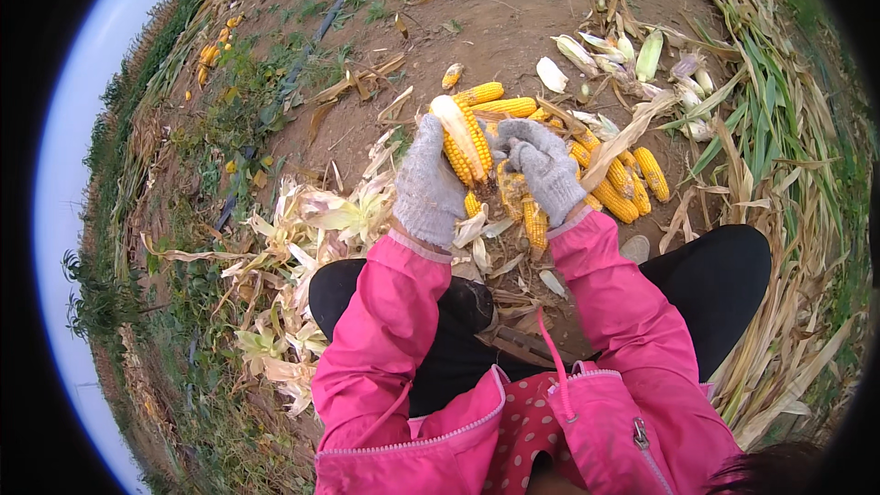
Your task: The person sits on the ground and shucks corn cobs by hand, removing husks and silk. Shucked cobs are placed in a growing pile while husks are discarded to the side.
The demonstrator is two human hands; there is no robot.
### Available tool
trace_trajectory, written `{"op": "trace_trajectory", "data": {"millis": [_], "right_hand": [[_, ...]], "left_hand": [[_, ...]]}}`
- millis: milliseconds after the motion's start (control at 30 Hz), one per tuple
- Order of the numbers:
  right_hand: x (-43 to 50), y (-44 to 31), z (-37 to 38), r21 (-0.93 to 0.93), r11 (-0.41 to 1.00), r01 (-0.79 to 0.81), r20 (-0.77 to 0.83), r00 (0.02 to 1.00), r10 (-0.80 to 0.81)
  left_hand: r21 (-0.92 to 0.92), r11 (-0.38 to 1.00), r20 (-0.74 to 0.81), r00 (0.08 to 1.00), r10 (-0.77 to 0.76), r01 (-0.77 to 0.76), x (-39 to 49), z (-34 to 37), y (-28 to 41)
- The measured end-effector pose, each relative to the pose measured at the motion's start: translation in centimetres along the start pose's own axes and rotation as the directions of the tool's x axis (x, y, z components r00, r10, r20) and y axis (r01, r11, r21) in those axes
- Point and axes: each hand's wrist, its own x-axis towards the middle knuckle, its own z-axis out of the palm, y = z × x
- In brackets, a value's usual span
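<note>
My left hand [430, 182], in a grey knitted glove, grips a yellow ear of corn [473, 144] with a strip of pale husk along its upper side. Just right of that ear is my right hand [543, 161], also gloved, its fingers curled near the ear's lower end; whether they pinch anything is hidden. Husked yellow ears [615, 199] lie in a pile on the soil behind and beside my right hand. More ears [509, 107] lie beyond both hands, and a short cob [452, 75] sits a little apart.
Ears still in husk [648, 56] lie at the upper right, beside long rows of cut corn stalks [763, 124]. Stripped husks [337, 220] are heaped left of my legs. A black hose [335, 14] runs over weedy soil. Another group of yellow ears [208, 55] lies far off at the upper left.
</note>
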Motion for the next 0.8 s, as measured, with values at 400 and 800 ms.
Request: {"op": "trace_trajectory", "data": {"millis": [400,800], "right_hand": [[-3.3,-5.2,5.8,0.008,0.995,0.104,-0.165,0.981,-0.101],[-3.9,-5.0,6.0,0.131,0.979,0.157,-0.218,0.968,-0.126]], "left_hand": [[0.332,0.915,-0.001,0.969,0.245,-0.231,-1.6,3.3,0.6],[0.559,0.763,0.017,0.925,0.380,-0.324,-2.0,3.7,0.5]]}}
